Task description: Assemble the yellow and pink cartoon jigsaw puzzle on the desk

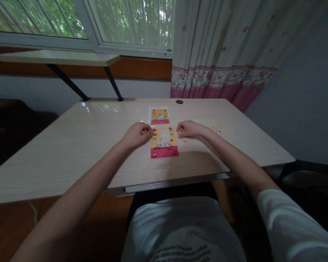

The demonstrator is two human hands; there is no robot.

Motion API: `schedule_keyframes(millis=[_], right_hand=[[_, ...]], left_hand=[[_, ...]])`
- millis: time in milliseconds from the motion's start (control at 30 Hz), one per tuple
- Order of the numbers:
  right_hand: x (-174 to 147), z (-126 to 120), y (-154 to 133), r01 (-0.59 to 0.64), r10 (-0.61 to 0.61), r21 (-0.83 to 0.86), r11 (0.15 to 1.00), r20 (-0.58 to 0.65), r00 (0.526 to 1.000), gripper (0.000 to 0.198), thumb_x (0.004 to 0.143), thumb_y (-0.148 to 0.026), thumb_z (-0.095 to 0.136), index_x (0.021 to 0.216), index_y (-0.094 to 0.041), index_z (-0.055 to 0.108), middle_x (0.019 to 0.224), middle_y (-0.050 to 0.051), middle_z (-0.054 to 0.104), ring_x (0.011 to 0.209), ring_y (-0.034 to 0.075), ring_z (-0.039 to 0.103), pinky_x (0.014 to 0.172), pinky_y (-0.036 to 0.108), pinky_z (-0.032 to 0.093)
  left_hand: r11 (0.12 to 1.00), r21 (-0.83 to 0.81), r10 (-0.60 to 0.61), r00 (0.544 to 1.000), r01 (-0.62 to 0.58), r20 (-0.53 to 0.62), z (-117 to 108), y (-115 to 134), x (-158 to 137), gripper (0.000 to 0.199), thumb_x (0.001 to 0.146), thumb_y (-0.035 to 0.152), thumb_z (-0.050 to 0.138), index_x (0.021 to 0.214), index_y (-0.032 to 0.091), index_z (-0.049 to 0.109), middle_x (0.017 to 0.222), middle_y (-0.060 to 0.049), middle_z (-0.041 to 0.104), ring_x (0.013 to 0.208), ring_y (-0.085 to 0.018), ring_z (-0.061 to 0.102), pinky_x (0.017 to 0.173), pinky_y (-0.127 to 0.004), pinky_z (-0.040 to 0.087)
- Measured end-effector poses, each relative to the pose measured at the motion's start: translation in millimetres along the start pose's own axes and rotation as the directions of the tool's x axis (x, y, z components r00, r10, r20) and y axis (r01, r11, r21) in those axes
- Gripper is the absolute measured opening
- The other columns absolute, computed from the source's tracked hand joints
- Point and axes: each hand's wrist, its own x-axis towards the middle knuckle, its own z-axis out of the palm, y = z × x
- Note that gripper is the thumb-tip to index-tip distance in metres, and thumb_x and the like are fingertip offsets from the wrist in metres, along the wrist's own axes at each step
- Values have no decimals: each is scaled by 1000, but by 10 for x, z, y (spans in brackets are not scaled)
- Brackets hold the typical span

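Note:
A partly filled jigsaw puzzle [164,152], yellow above and red below, lies flat on the table. A pale gap shows in its upper middle, over the outline of a white animal. At the puzzle's upper left edge is my left hand [137,134], its thumb and fingers closed together; whatever they pinch is hidden. My right hand [188,129] is just right of the puzzle, fingers curled onto a small white and yellow jigsaw piece [181,133]. Close below that hand lies another loose piece [185,141].
Behind the puzzle lies a picture card [160,116] with a similar yellow and red design. More loose pieces [217,129] rest farther right, beyond my forearm. A raised shelf [60,58] stands on black legs at the back left. The table's [98,145] front edge is near my body.

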Motion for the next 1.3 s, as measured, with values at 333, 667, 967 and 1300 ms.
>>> schedule_keyframes(millis=[333,667,967,1300], right_hand=[[-52,-53,23,-1,8,261,965,-22,1000,13,73,-23,73,81,-13,70,73,3,68,62,11,56,60,24,39],[-100,-57,181,-46,30,543,839,37,999,13,76,-24,69,73,-13,63,57,-3,57,44,5,39,43,22,27],[-25,55,87,4,11,399,917,-35,999,19,73,-29,71,78,-11,71,59,-2,59,50,6,44,52,21,32],[-366,-476,832,-120,127,44,992,-223,967,18,76,-23,67,87,-14,77,79,5,71,72,14,58,65,24,39]], left_hand=[[995,-101,-4,1000,5,12,-22,73,5,24,87,29,57,91,16,77,92,-11,75,81,-21,64,72,-32,47],[990,20,133,980,-137,148,-134,274,323,20,82,25,57,84,17,76,84,-6,74,75,-18,64,69,-29,44],[999,9,42,999,-42,27,-38,16,287,25,84,30,56,87,18,77,86,-10,74,75,-20,62,69,-31,44],[982,168,93,996,-89,-16,-117,-223,214,27,82,33,55,88,20,78,84,-11,73,80,-26,62,76,-38,46]])
